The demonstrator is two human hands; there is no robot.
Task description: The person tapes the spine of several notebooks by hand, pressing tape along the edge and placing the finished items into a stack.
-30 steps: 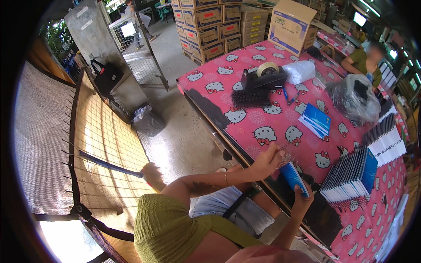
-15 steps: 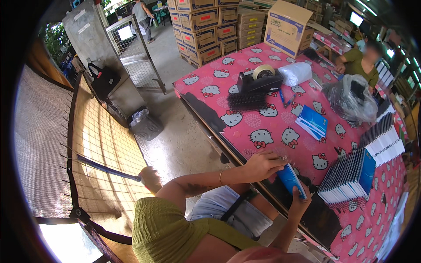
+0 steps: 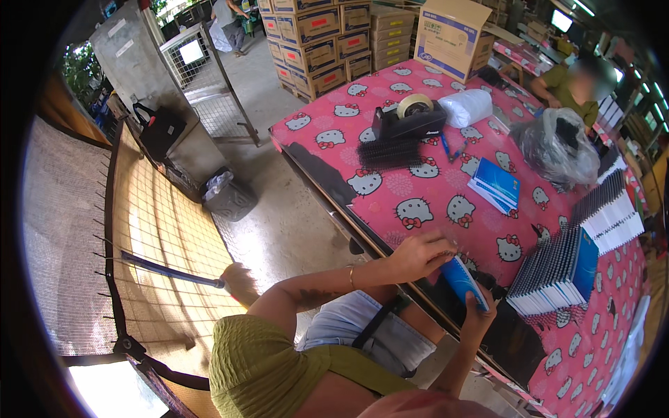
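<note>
A blue-covered notebook [image 3: 460, 280] is tilted on edge over the near side of the table. My right hand [image 3: 479, 310] grips its lower end, with the thumb against the cover. At the upper end, my left hand [image 3: 422, 255] is closed, with its fingertips pinched at the notebook's top corner; what exactly lies between them is too small to make out. To the right stands a row of spiral-bound notebooks [image 3: 547, 275] with black coils, a blue cover at its end. Farther off, a few blue notebooks [image 3: 496, 182] lie flat in a small pile.
A pink patterned cloth covers the table [image 3: 418, 184], torn along the near edge. On it are a black tape dispenser [image 3: 411, 125], black binding coils [image 3: 389, 155], a white roll [image 3: 465, 108], a clear plastic bag [image 3: 557, 157] and an open carton [image 3: 449, 42]. A co-worker [image 3: 573, 90] sits across.
My left hand has lifted slightly and its fingers have curled more at the notebook's top corner. My right hand keeps its grip. The whole view has shifted a little.
</note>
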